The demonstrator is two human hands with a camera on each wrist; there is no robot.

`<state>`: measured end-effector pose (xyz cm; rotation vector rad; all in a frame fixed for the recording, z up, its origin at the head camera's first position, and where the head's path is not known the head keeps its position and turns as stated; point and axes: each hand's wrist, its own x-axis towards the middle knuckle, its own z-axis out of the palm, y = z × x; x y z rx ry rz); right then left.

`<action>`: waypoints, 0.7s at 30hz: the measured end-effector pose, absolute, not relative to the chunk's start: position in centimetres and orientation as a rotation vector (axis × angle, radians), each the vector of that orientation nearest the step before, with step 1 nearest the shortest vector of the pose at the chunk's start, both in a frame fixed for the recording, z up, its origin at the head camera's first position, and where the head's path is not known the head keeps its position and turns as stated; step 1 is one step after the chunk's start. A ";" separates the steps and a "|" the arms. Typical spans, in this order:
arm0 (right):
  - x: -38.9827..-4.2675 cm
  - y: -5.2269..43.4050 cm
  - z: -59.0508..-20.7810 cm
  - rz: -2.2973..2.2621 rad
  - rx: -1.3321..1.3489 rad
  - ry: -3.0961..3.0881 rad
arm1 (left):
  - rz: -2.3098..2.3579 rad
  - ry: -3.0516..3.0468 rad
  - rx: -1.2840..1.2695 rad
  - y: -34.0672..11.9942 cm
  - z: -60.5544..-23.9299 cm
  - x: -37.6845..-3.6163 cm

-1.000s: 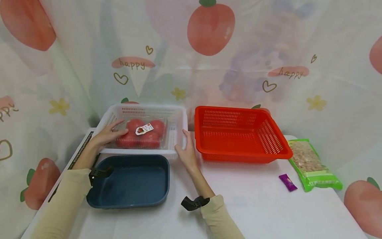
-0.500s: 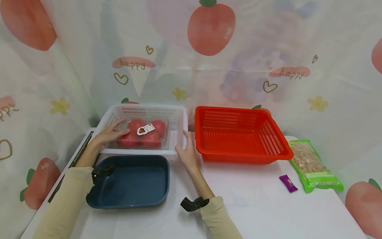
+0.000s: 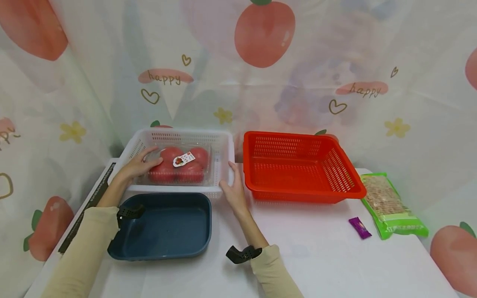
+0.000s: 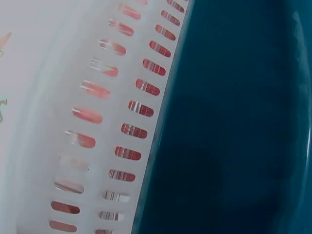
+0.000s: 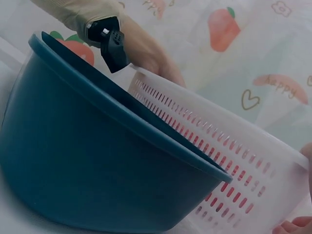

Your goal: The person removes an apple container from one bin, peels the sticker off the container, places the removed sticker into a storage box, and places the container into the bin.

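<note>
In the head view, a clear plastic box of round red fruit (image 3: 190, 171) with a white label lies in the white slotted basket (image 3: 179, 189). My left hand (image 3: 136, 167) rests on the box's left end, its thumb across the lid and its fingers reaching along the far side. At the basket's right end my right hand (image 3: 234, 190) grips the wall. The right wrist view shows curled fingertips (image 5: 295, 226) low against that wall. The left wrist view shows only the basket's slots (image 4: 141, 108), with the left hand out of sight.
A dark blue basin (image 3: 164, 254) stands right in front of the white basket, under my left forearm. To the right are a red slotted basket (image 3: 305, 194), a small purple packet (image 3: 360, 228) and a green-edged bag (image 3: 391, 203). A printed curtain (image 3: 261, 103) hangs behind.
The fruit box has slid slightly to the right inside the white basket, and my left hand has shifted with it. My right hand has kept its place on the basket.
</note>
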<state>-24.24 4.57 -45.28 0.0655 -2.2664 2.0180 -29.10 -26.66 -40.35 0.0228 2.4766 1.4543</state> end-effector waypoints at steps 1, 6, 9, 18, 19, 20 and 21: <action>-24.2 4.6 -45.3 2.020 0.066 -2.268 | 1.456 2.475 0.018 -26.6 -40.3 -29.1; -24.0 4.8 -45.3 2.026 0.071 -2.279 | 1.469 2.467 -0.009 -26.4 -40.3 -29.0; -23.9 4.8 -45.2 2.033 0.070 -2.274 | 1.483 2.457 -0.012 -26.4 -40.3 -29.0; -24.0 4.8 -45.2 2.029 0.096 -2.260 | 1.538 2.403 0.019 -26.4 -40.5 -29.3; -24.0 4.8 -45.2 2.025 0.098 -2.261 | 1.540 2.394 0.017 -26.4 -40.5 -29.3; -24.0 4.7 -45.3 2.018 0.094 -2.265 | 1.539 2.385 0.010 -26.4 -40.5 -29.3; -24.1 4.7 -45.3 2.011 0.091 -2.270 | 1.537 2.378 0.001 -26.4 -40.5 -29.4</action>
